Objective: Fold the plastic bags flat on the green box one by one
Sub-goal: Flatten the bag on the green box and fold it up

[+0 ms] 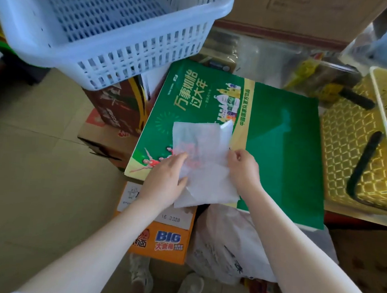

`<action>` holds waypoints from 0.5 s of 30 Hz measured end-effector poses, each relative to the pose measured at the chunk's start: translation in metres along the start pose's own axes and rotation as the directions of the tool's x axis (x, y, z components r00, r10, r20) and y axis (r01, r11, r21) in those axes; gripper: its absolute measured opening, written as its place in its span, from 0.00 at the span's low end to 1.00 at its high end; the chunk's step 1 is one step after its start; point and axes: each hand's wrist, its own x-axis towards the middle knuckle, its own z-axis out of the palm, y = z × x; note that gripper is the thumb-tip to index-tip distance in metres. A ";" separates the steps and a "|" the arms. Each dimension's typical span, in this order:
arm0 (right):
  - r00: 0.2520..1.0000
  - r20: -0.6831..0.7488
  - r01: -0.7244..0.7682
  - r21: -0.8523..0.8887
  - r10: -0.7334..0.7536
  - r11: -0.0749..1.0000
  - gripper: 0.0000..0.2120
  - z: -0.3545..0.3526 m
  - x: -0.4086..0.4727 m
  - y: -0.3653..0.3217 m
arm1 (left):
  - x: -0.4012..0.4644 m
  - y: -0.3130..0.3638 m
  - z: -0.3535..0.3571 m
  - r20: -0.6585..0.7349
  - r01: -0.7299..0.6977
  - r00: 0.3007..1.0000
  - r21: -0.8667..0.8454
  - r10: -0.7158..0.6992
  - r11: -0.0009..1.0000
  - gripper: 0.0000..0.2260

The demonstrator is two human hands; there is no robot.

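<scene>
Plastic bag [201,151], thin, white and see-through with a faint red print, lies spread on the near left part of the green box [279,152], its near corner hanging over the box's front edge. I have my left hand [165,178] laid flat on the bag's left side, fingers [178,159] straight and close together, pressing the film down. My right hand [241,168] sits at the bag's right edge with its fingers curled, pinching the film there. A folded flap of the bag stands slightly raised at the far right corner.

Beyond the box to the left I see a pale blue basket [116,56] resting on brown cartons. A yellow basket [352,153] with black handles sits just beside the box on the right. Below the front edge there is an orange carton [165,242], and next to it a heap of crumpled white bags [227,244]. My shoes show on the tiled floor [27,157].
</scene>
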 end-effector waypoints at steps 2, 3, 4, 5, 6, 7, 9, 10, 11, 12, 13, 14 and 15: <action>0.998 0.058 0.031 0.145 -0.040 0.989 0.12 -0.007 -0.005 -0.005 | 0.005 -0.004 0.001 0.035 -0.062 0.998 0.051 0.060 0.997 0.19; 0.989 0.125 0.049 0.223 -0.078 0.974 0.14 -0.013 -0.008 -0.003 | 0.007 -0.006 0.001 0.040 -0.093 0.995 0.067 0.090 0.993 0.17; 0.967 0.218 0.058 0.303 -0.128 0.951 0.16 -0.019 -0.011 0.002 | 0.008 -0.008 0.000 0.040 -0.132 0.991 0.080 0.129 0.988 0.14; 0.927 0.329 0.054 0.359 -0.180 0.932 0.19 -0.026 -0.015 0.006 | 0.010 -0.010 0.001 0.034 -0.163 0.986 0.083 0.161 0.983 0.12; 0.878 0.418 0.063 0.381 -0.233 0.923 0.25 -0.032 -0.018 0.012 | 0.012 -0.012 0.002 0.026 -0.185 0.983 0.081 0.183 0.979 0.10; 0.831 0.479 0.104 0.363 -0.281 0.926 0.32 -0.036 -0.019 0.017 | 0.014 -0.014 0.002 0.021 -0.196 0.981 0.077 0.194 0.978 0.09; 0.805 0.494 0.271 0.183 -0.327 0.945 0.35 -0.037 -0.017 0.018 | 0.018 -0.017 0.002 0.012 -0.202 0.979 0.072 0.202 0.977 0.08; 0.824 0.457 0.339 0.075 -0.334 0.938 0.32 -0.033 -0.015 0.018 | 0.019 -0.018 0.002 0.014 -0.211 0.978 0.070 0.210 0.975 0.07; 0.834 0.423 0.392 -0.003 -0.354 0.920 0.28 -0.030 -0.013 0.016 | 0.021 -0.019 0.002 0.019 -0.224 0.974 0.063 0.224 0.972 0.07; 0.837 0.399 0.426 -0.042 -0.375 0.904 0.22 -0.025 -0.011 0.015 | 0.023 -0.020 0.002 0.031 -0.236 0.972 0.051 0.235 0.970 0.07; 0.848 0.366 0.431 -0.053 -0.384 0.901 0.16 -0.020 -0.010 0.013 | 0.024 -0.021 0.001 0.042 -0.245 0.969 0.036 0.244 0.969 0.07; 0.876 0.308 0.406 -0.054 -0.372 0.912 0.09 -0.016 -0.009 0.011 | 0.024 -0.022 0.001 0.049 -0.250 0.967 0.020 0.249 0.968 0.07; 0.907 0.231 0.370 -0.043 -0.351 0.928 0.06 -0.013 -0.009 0.008 | 0.025 -0.023 0.000 0.051 -0.252 0.966 0.004 0.252 0.968 0.06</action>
